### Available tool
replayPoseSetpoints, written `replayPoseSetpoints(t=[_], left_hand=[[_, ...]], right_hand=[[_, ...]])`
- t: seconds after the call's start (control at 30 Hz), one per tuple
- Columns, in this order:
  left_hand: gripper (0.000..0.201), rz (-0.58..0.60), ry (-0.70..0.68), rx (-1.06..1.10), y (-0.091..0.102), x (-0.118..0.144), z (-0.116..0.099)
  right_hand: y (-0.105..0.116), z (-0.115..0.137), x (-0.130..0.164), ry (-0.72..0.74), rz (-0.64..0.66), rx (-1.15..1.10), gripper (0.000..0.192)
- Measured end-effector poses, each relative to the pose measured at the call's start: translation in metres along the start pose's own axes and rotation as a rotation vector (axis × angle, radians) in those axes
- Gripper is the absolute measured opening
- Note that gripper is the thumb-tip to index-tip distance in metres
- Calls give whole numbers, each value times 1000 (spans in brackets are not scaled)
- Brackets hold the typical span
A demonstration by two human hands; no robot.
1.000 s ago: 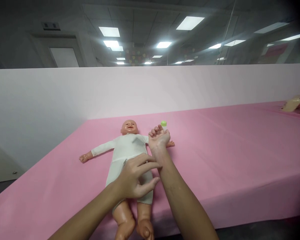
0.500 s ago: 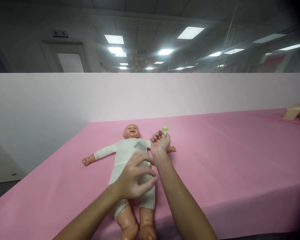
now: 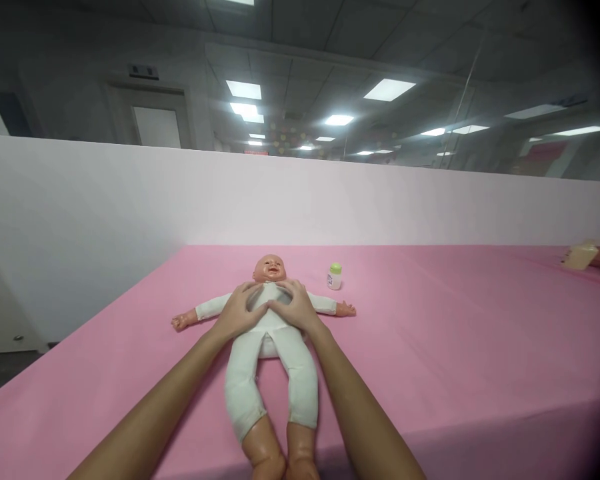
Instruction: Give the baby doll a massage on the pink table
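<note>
A baby doll [image 3: 273, 370] in a white bodysuit lies on its back on the pink table [image 3: 455, 333], arms spread, head pointing away from me. My left hand [image 3: 240, 308] rests palm down on the doll's chest, fingers spread. My right hand [image 3: 293, 307] lies beside it on the chest, also flat with fingers apart; the two hands nearly touch at the fingertips. Neither hand grips anything. A small white bottle with a green cap [image 3: 335, 276] stands upright just beyond the doll's outstretched arm, to the right of its head.
A pale partition wall [image 3: 130, 200] runs along the table's far and left sides. At the far right edge lies a cream-coloured object [image 3: 580, 255] with something else partly cut off. The table's near edge drops off close to the doll's feet.
My right hand turned over from palm up near the bottle and came down on the doll's chest. My left hand slid up from the belly to the chest. The view tilted down a little.
</note>
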State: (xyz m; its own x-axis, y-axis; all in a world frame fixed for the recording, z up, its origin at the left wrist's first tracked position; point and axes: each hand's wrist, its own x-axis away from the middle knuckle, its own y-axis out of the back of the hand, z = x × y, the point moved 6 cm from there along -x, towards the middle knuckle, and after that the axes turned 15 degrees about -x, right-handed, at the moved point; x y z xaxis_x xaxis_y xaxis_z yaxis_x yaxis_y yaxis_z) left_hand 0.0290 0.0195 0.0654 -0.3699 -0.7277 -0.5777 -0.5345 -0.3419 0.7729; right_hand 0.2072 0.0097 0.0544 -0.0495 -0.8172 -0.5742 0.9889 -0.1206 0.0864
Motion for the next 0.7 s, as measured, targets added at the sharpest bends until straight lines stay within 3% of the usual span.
replayPoseSetpoints(t=[0.13, 0.27, 0.33, 0.53, 0.6, 0.7], left_hand=[[39, 42, 23, -29, -9, 3, 4], [25, 9, 36, -49, -10, 1, 2], [29, -3, 23, -29, -8, 3, 3], [66, 139, 21, 76, -3, 16, 10], [64, 180, 30, 76, -5, 16, 10], [51, 187, 41, 37, -11, 10, 10]], right_hand=[[-6, -16, 4, -74, 155, 58, 46], [-4, -15, 2, -43, 144, 46, 30], [-1, -10, 1, -38, 146, 54, 25], [6, 1, 6, -175, 319, 112, 60], [6, -1, 8, -207, 340, 158, 70], [-1, -9, 4, -192, 335, 243, 68]])
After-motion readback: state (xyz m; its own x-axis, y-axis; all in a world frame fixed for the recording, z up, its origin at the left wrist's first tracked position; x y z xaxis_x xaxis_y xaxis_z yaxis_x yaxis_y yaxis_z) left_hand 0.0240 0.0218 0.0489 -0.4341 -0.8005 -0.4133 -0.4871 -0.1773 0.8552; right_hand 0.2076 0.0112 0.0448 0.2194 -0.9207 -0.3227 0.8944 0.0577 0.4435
